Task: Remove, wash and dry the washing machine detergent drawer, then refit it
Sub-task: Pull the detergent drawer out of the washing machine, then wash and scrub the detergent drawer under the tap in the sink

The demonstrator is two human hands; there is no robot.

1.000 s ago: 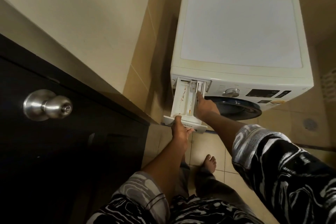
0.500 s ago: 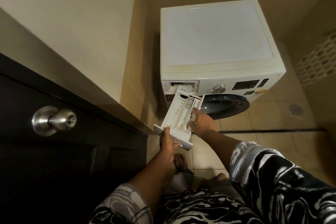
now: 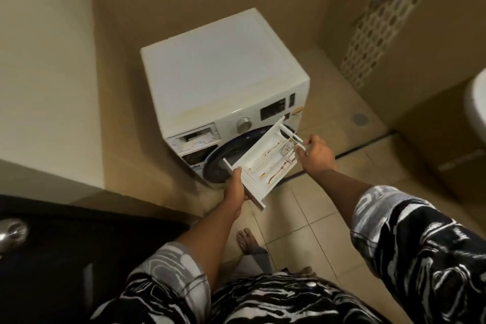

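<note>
The white detergent drawer [image 3: 265, 163] is out of the white washing machine [image 3: 221, 73] and hangs in the air in front of its dark round door. Brown residue streaks its compartments. My left hand [image 3: 235, 187] grips the drawer's front panel end from below. My right hand [image 3: 317, 155] holds the drawer's rear end, fingers curled on its edge. The empty drawer slot [image 3: 196, 137] gapes at the machine's upper left front.
A dark door with a metal knob [image 3: 11, 234] stands at the lower left. A white basin edge [image 3: 476, 105] shows at the right. A floor drain [image 3: 359, 118] lies beyond the machine. Beige tiled floor [image 3: 294, 229] runs under my bare foot.
The drawer came fully out of its slot and swung to the right, away from the machine. Both hands moved with it, and the view turned rightward.
</note>
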